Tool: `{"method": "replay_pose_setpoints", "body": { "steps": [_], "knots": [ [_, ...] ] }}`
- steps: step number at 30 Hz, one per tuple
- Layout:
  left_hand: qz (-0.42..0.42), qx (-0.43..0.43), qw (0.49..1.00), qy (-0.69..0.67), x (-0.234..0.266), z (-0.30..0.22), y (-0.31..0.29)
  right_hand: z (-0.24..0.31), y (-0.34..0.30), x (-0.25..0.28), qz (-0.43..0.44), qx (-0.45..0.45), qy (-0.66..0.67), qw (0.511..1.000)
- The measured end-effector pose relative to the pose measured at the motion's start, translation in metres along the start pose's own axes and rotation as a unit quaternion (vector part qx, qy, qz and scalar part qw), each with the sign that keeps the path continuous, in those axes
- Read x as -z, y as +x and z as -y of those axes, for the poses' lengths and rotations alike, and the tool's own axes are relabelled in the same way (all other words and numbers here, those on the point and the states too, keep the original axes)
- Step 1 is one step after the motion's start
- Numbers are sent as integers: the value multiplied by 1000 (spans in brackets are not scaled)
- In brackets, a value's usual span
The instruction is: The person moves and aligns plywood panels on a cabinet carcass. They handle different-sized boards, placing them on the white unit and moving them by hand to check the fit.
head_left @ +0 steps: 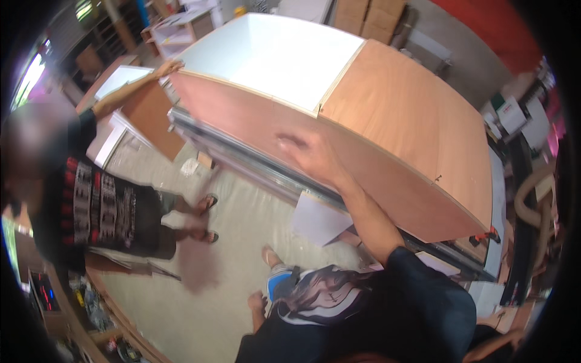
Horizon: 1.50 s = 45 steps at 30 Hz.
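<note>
Two hands are well apart, the nearer right one (pixel 308 150) loosely spread beside the big wooden box (pixel 405 103), touch unclear, the left (pixel 258 300) low, its grip unclear, as the box's length slants ahead from upper left to lower right.

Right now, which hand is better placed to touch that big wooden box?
Probably the right hand: it's raised by the plywood box, while the left hand is low, away from it.
</note>
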State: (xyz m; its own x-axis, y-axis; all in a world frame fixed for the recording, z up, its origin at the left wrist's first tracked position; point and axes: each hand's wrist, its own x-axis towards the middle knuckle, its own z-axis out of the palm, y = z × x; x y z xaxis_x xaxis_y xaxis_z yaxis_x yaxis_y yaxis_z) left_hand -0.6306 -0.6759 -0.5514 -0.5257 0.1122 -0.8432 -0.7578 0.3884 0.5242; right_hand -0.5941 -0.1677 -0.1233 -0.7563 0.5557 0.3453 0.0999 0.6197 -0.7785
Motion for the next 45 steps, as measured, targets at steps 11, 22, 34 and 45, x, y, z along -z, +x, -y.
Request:
{"method": "replay_pose_setpoints", "body": {
  "steps": [11,22,34,45],
  "knots": [
    [-53,-32,992,-109,102,-140,59,-57,232,30,-231,-247,-233,912],
    [-17,-42,980,191,75,-105,72,-106,209,-18,102,-327,-207,916],
    [-76,-63,994,-50,55,-136,94,-174,223,5,82,-234,-151,957],
    [-94,52,989,103,72,-72,69,-191,218,-13,-19,-144,-98,985]
  ]
}}
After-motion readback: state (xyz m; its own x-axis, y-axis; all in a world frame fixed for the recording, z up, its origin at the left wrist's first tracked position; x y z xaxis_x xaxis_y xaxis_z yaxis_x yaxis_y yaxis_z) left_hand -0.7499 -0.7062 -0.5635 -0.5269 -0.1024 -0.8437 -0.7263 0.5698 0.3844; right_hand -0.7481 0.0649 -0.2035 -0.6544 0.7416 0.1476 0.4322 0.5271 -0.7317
